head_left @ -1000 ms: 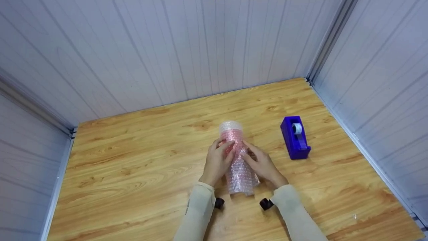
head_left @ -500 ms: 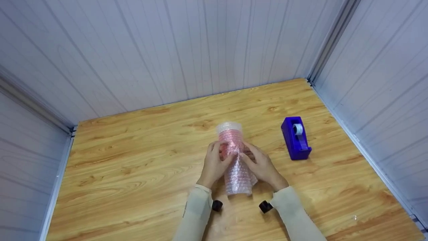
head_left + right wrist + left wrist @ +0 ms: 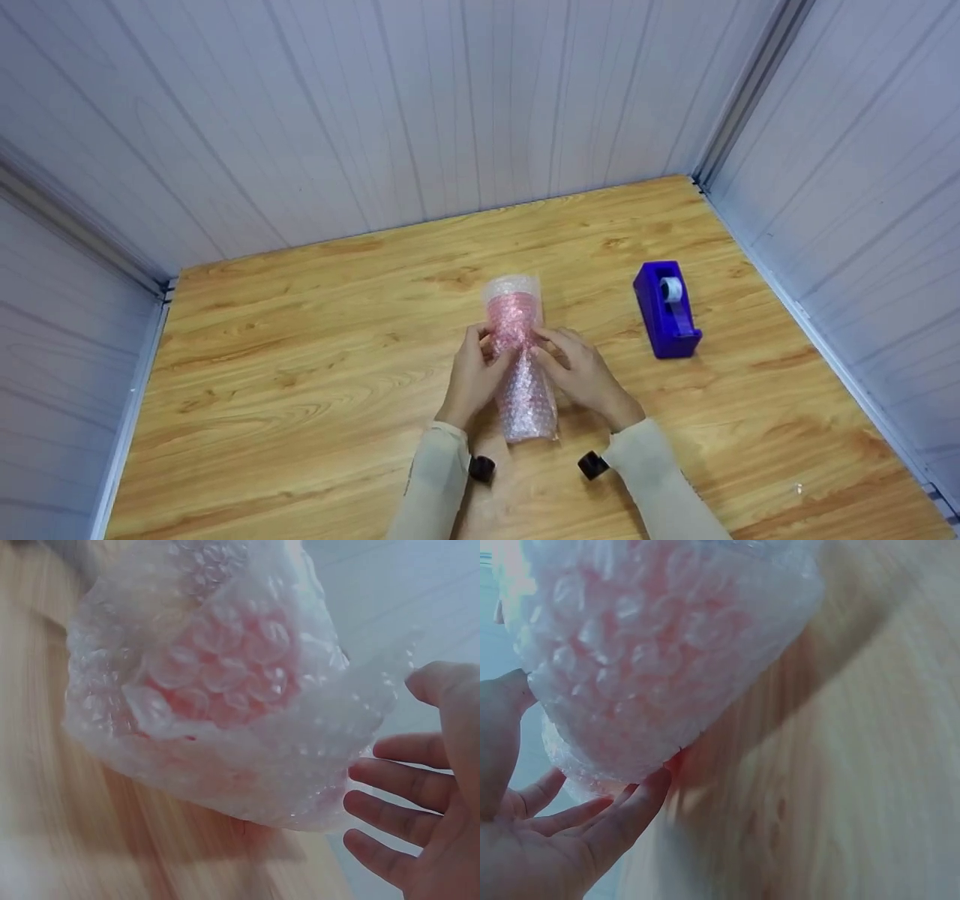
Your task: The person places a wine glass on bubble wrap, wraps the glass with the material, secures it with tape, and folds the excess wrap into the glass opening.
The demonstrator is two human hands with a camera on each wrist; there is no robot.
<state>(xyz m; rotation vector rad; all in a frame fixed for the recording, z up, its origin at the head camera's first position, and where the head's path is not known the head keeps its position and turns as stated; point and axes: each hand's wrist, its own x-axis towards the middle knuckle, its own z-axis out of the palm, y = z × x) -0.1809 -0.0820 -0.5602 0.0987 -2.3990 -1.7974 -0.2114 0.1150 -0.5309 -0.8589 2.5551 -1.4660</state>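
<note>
A pinkish-red item wrapped in clear bubble wrap (image 3: 516,315) lies lengthwise on the table in front of me, its lower half pale and see-through. What the item inside is, the wrap hides. At its left side my left hand (image 3: 474,379) holds the bundle, thumb on the near face and fingertips (image 3: 656,784) touching its lower edge. My right hand (image 3: 586,375) is at the right side. In the right wrist view its fingers are spread and fairly straight, touching or just beside the wrap, with the thumb (image 3: 431,682) by a loose flap of bubble wrap (image 3: 360,705).
A purple tape dispenser (image 3: 664,315) with a roll of clear tape stands to the right of the bundle. A tiny clear scrap (image 3: 797,488) lies at the lower right of the wooden table (image 3: 300,375). Pale panel walls (image 3: 420,112) enclose the back and sides.
The bundle has rolled slightly to the left, and the loose wrap edge on its right now lies closer in. Both hands have shifted a little downward in the head view.
</note>
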